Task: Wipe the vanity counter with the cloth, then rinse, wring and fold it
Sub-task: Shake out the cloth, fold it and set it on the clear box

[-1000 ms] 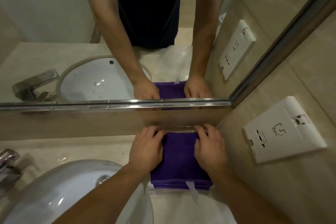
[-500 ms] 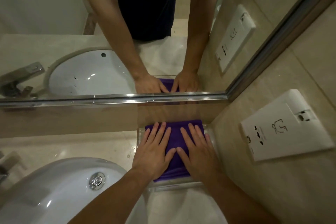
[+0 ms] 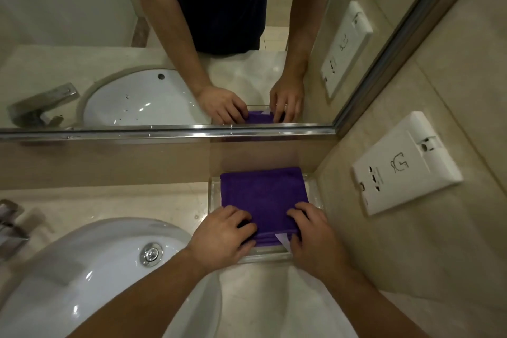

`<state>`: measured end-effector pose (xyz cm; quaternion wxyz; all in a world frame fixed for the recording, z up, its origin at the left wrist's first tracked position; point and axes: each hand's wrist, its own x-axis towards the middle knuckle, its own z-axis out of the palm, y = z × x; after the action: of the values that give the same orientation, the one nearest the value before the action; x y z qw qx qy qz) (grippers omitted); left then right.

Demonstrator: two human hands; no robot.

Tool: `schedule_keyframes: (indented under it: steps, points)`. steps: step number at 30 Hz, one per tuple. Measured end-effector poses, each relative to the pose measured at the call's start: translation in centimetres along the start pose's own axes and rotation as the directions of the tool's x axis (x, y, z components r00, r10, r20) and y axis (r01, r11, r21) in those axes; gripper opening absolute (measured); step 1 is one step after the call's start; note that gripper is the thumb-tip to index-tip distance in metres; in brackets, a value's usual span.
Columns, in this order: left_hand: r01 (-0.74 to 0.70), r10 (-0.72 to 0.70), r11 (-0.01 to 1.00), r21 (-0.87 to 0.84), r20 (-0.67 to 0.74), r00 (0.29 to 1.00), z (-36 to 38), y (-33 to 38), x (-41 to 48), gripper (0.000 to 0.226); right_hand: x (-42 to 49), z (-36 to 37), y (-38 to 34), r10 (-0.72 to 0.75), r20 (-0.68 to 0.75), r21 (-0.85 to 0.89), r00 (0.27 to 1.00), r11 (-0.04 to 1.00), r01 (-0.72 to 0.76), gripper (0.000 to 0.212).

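The purple cloth point(image 3: 263, 197) is folded into a neat square and lies in a clear tray point(image 3: 214, 195). That tray sits in the far right corner of the counter point(image 3: 123, 203), tucked up against the backsplash point(image 3: 109, 162) and just beside the right wall.

We've got both hands on the cloth's near edge. Our left hand point(image 3: 222, 236) curls its fingers down over the near left corner. Our right hand point(image 3: 315, 239) does the same at the near right, so both are pinching the fold, not lying flat. A little white tag point(image 3: 282, 239) pokes out of that edge, right against the right hand.

The counter is pale beige stone and pretty glossy. Left of the tray is the white basin point(image 3: 68, 282) with a chrome drain point(image 3: 150, 254) in the bottom, and a bit of the tap point(image 3: 11, 228) shows at the left edge.

Above the backsplash there's a metal-framed mirror point(image 3: 68, 8), which shows the same hands, cloth and basin from the other side. The right wall is beige tile with a white socket plate point(image 3: 406, 164) on it.
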<state>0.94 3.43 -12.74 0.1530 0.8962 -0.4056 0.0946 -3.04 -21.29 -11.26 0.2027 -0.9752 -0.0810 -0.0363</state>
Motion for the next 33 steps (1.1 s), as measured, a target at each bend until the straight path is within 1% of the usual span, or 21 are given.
schedule_keyframes:
  steps: [2,3,5,8,11,13,14,16,18,19,22,24,26,27,28,30,32,33]
  points:
    - [-0.02,0.02,0.999,0.044,0.004,1.0,0.2,0.1,-0.1,0.015,-0.2,0.1,0.3,-0.092,-0.058,-0.079,0.994,0.993,0.087,0.023]
    - [-0.012,0.012,0.998,0.062,0.008,1.0,0.3,0.2,-0.1,0.011,-0.1,0.0,0.3,-0.12,-0.077,-0.098,0.99,0.989,0.113,0.019]
    - [0.018,-0.019,0.997,0.082,0.015,1.0,0.4,0.4,0.0,0.005,0.3,0.0,0.2,-0.14,-0.101,-0.094,0.985,0.987,0.131,0.036]
    - [0.07,-0.07,0.994,0.081,-0.006,0.998,-0.2,1.1,0.0,0.012,0.4,-0.7,-0.6,-0.119,-0.152,-0.119,0.981,0.988,0.101,0.037]
    - [0.141,-0.139,0.989,0.042,-0.027,0.99,-0.6,1.7,-0.3,0.009,-0.2,-1.2,-1.4,-0.147,-0.212,-0.138,0.966,0.983,0.119,0.049]
    - [0.142,-0.142,0.99,0.023,-0.007,0.99,-0.6,1.8,-0.8,0.008,-0.9,-1.3,-1.6,-0.154,-0.222,-0.159,0.963,0.98,0.12,0.056]
    - [0.119,-0.119,0.992,0.031,0.007,0.993,-0.5,1.7,-0.9,0.007,-1.3,-1.1,-1.6,-0.161,-0.204,-0.185,0.966,0.975,0.124,0.054]
    - [0.091,-0.092,0.995,0.038,0.025,0.995,-0.5,1.7,-1.2,0.012,-2.2,-0.7,-1.2,-0.169,-0.101,-0.237,0.981,0.961,0.141,0.037]
    - [0.118,-0.119,0.993,0.009,0.022,0.993,-0.9,1.9,-1.2,0.023,-2.5,-0.4,-0.9,-0.141,-0.005,-0.249,0.99,0.959,0.136,0.029]
    - [0.133,-0.133,0.991,-0.001,0.012,0.991,-1.2,2.1,-1.1,0.027,-2.4,-0.4,-0.9,-0.118,0.01,-0.238,0.993,0.964,0.117,0.028]
    - [0.18,-0.181,0.983,-0.023,-0.027,0.983,-1.6,2.2,-0.6,0.036,-1.5,-0.7,-1.5,-0.062,-0.04,-0.177,0.997,0.983,0.054,0.035]
    - [0.228,-0.231,0.972,-0.054,-0.057,0.971,-1.6,2.1,0.2,0.039,-0.5,-0.9,-2.1,-0.016,-0.09,-0.099,0.996,0.995,0.007,0.035]
    - [0.26,-0.266,0.961,-0.091,-0.062,0.962,-1.4,1.7,1.5,0.033,1.0,-0.8,-2.8,0.058,-0.122,-0.02,0.991,0.998,-0.061,0.031]
    - [0.272,-0.278,0.957,-0.099,-0.054,0.959,-1.1,1.4,2.3,0.03,1.9,-0.6,-3.2,0.106,-0.123,0.006,0.987,0.994,-0.106,0.033]
    - [0.295,-0.299,0.95,-0.097,-0.02,0.954,-0.9,1.1,3.3,0.032,2.9,-0.3,-3.6,0.159,-0.098,0.024,0.982,0.987,-0.158,0.039]
    - [0.372,-0.364,0.927,-0.055,0.116,0.924,-0.5,0.5,4.9,0.049,4.4,0.4,-3.9,0.236,0.027,0.004,0.971,0.972,-0.237,0.055]
    - [0.42,-0.415,0.907,0.031,0.233,0.879,0.4,0.2,5.1,0.064,4.9,1.4,-3.4,0.24,0.143,-0.108,0.96,0.968,-0.226,0.063]
    - [0.423,-0.426,0.904,0.067,0.258,0.867,0.8,0.2,4.7,0.068,4.7,1.9,-3.1,0.232,0.179,-0.147,0.956,0.967,-0.208,0.066]
